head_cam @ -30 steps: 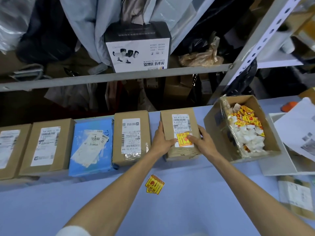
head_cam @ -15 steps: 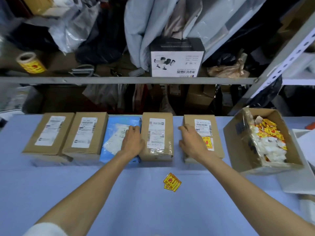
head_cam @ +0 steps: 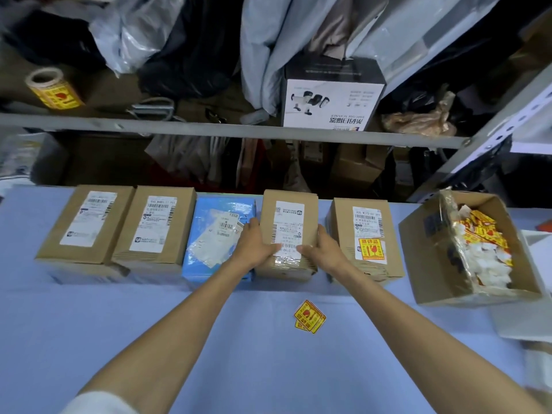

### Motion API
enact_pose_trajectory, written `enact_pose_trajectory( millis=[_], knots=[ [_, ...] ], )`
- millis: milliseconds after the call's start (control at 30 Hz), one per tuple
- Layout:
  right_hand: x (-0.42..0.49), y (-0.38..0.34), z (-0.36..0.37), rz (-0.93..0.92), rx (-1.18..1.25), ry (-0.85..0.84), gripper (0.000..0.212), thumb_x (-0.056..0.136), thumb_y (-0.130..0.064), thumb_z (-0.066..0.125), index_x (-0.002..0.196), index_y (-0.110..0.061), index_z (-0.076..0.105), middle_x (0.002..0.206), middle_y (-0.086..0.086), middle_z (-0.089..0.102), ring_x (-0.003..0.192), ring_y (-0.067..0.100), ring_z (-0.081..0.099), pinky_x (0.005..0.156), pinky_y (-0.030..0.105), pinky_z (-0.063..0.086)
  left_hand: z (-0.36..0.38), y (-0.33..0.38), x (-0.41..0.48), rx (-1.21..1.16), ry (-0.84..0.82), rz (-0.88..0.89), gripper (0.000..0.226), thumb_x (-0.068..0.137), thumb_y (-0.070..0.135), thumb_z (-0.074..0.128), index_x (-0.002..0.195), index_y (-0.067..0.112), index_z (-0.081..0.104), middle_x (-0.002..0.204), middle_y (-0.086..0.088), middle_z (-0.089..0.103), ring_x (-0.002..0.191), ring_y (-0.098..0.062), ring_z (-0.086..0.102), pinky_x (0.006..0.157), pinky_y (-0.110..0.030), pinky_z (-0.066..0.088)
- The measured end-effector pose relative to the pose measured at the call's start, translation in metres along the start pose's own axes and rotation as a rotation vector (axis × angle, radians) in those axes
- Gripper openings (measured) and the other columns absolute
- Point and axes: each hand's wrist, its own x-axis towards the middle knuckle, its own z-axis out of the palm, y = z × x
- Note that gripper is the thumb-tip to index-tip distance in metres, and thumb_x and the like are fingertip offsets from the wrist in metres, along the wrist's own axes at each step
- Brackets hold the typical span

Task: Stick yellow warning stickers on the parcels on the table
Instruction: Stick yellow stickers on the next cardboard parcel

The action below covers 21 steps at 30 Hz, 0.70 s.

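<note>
Several parcels stand in a row on the blue table (head_cam: 149, 339). My left hand (head_cam: 256, 246) and my right hand (head_cam: 324, 249) grip the two sides of a brown parcel (head_cam: 288, 216) with a white label, tilted up at its near end. To its right a brown parcel (head_cam: 366, 234) bears a yellow warning sticker (head_cam: 370, 249). A blue parcel (head_cam: 218, 234) lies just left of my left hand, and two more brown parcels (head_cam: 155, 225) (head_cam: 86, 222) stand further left. A small stack of yellow stickers (head_cam: 309, 316) lies on the table in front of the row.
An open cardboard box (head_cam: 433, 264) with yellow stickers and white backing scraps stands at the right, a white tray (head_cam: 534, 321) beside it. Behind the table a metal shelf rail (head_cam: 209, 131) carries a sticker roll (head_cam: 53, 88), a scanner box (head_cam: 331, 97) and bags.
Both hands left the stickered parcel and moved left onto the neighbouring brown parcel, now gripped on both sides with its near end raised. The view shifted left, showing more of the row.
</note>
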Motion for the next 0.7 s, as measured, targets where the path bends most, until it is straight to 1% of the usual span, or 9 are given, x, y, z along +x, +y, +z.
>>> enact_pose_trajectory(
  millis=[67, 167, 267, 333, 433, 500, 533, 633, 700],
  knots=[
    [-0.009, -0.003, -0.002, -0.025, 0.07, 0.046, 0.064, 0.085, -0.016, 0.07, 0.137, -0.01, 0.033, 0.133, 0.007, 0.056, 0.116, 0.023, 0.057, 0.098, 0.038, 0.048, -0.003, 0.004, -0.007, -0.094, 0.006, 0.006, 0.061, 0.075, 0.02, 0.078, 0.119, 0.009, 0.037, 0.122, -0.007, 0.056, 0.11, -0.024, 0.057, 0.087, -0.035, 0.049],
    [-0.03, -0.009, -0.006, -0.106, 0.122, 0.118, 0.068, 0.084, -0.016, 0.071, 0.138, -0.013, 0.031, 0.12, -0.003, 0.055, 0.105, 0.015, 0.056, 0.086, 0.029, 0.047, -0.011, 0.012, -0.025, -0.212, 0.001, 0.036, 0.056, 0.079, 0.014, 0.074, 0.119, 0.009, 0.036, 0.121, -0.008, 0.059, 0.102, -0.02, 0.057, 0.079, -0.03, 0.046],
    [-0.054, -0.012, -0.007, -0.169, 0.144, 0.168, 0.071, 0.081, -0.015, 0.074, 0.138, -0.016, 0.032, 0.116, -0.007, 0.053, 0.106, 0.015, 0.056, 0.084, 0.028, 0.047, -0.019, 0.016, -0.052, -0.279, 0.002, 0.103, 0.067, 0.079, 0.009, 0.074, 0.134, 0.01, 0.036, 0.132, -0.007, 0.054, 0.111, -0.02, 0.055, 0.085, -0.028, 0.044],
    [-0.072, -0.012, -0.005, -0.188, 0.151, 0.173, 0.073, 0.079, -0.015, 0.075, 0.137, -0.019, 0.033, 0.115, -0.009, 0.054, 0.108, 0.016, 0.057, 0.084, 0.029, 0.049, -0.022, 0.013, -0.072, -0.302, -0.006, 0.13, 0.073, 0.079, 0.008, 0.074, 0.141, 0.014, 0.036, 0.133, -0.005, 0.054, 0.115, -0.019, 0.054, 0.088, -0.029, 0.045],
    [-0.1, -0.008, 0.004, -0.178, 0.146, 0.166, 0.081, 0.077, -0.016, 0.077, 0.142, -0.021, 0.029, 0.119, -0.009, 0.054, 0.106, 0.013, 0.056, 0.084, 0.029, 0.049, -0.023, 0.004, -0.103, -0.324, -0.006, 0.137, 0.075, 0.079, 0.007, 0.074, 0.143, 0.018, 0.037, 0.129, -0.003, 0.056, 0.117, -0.018, 0.053, 0.091, -0.029, 0.045],
    [-0.118, 0.001, 0.013, -0.154, 0.166, 0.153, 0.086, 0.075, -0.017, 0.079, 0.143, -0.023, 0.028, 0.125, -0.005, 0.057, 0.103, 0.012, 0.058, 0.084, 0.03, 0.052, -0.019, -0.007, -0.123, -0.339, -0.013, 0.126, 0.075, 0.078, 0.005, 0.074, 0.142, 0.018, 0.037, 0.124, -0.001, 0.056, 0.109, -0.014, 0.053, 0.087, -0.026, 0.044],
    [-0.127, 0.006, 0.019, -0.137, 0.168, 0.149, 0.086, 0.074, -0.016, 0.08, 0.143, -0.023, 0.029, 0.126, -0.003, 0.058, 0.099, 0.01, 0.059, 0.081, 0.028, 0.053, -0.017, -0.014, -0.132, -0.343, -0.023, 0.125, 0.075, 0.078, 0.005, 0.074, 0.141, 0.019, 0.038, 0.124, -0.001, 0.056, 0.105, -0.012, 0.053, 0.085, -0.025, 0.044],
    [-0.152, 0.023, 0.036, -0.084, 0.158, 0.122, 0.085, 0.074, -0.017, 0.081, 0.142, -0.023, 0.031, 0.121, -0.002, 0.06, 0.087, 0.001, 0.057, 0.067, 0.019, 0.048, -0.009, -0.036, -0.158, -0.338, -0.063, 0.118, 0.075, 0.075, 0.006, 0.076, 0.139, 0.02, 0.04, 0.122, 0.001, 0.059, 0.105, -0.011, 0.055, 0.084, -0.025, 0.045],
    [-0.165, 0.035, 0.048, -0.036, 0.146, 0.104, 0.088, 0.073, -0.02, 0.081, 0.144, -0.024, 0.029, 0.113, -0.001, 0.059, 0.086, 0.004, 0.057, 0.066, 0.02, 0.048, -0.005, -0.053, -0.173, -0.347, -0.081, 0.102, 0.076, 0.073, 0.007, 0.078, 0.139, 0.02, 0.042, 0.122, 0.003, 0.059, 0.108, -0.012, 0.057, 0.086, -0.026, 0.048]
  ],
)
